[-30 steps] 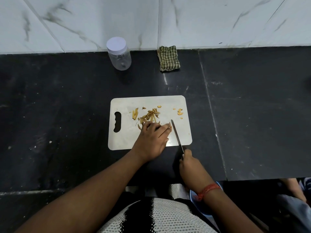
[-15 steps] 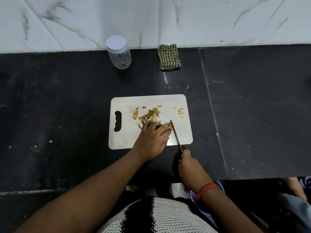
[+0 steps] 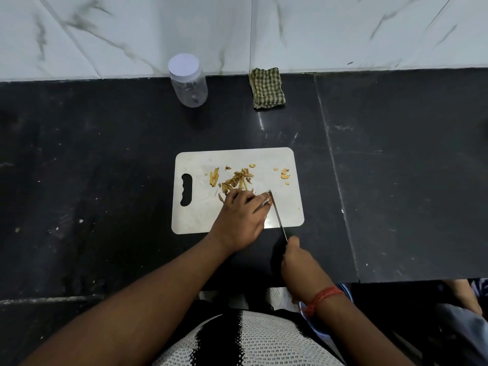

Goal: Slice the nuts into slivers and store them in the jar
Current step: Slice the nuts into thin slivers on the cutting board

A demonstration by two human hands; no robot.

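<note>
Two hands work the slicing step: left hand (image 3: 241,217) pins a nut, hidden beneath its curled fingertips, on the cutting board (image 3: 237,190); right hand (image 3: 299,265) grips the knife (image 3: 277,215). Slivers (image 3: 236,178) lie at 12 o'clock; the lidded jar (image 3: 188,80) stands farther at 11. Next, likely, another thin cut

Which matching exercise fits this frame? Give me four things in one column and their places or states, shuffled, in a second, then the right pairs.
Things
1. jar
2. checked cloth
3. knife
4. nut slivers

Places or states
A. held in the right hand, blade on the cutting board beside the left hand fingertips
B. folded, at the back of the counter by the wall, right of the board's middle
C. heaped loosely on the cutting board's far half
D. upright, white lid on, at the back of the counter

Pairs: 1-D, 2-B, 3-A, 4-C
</note>
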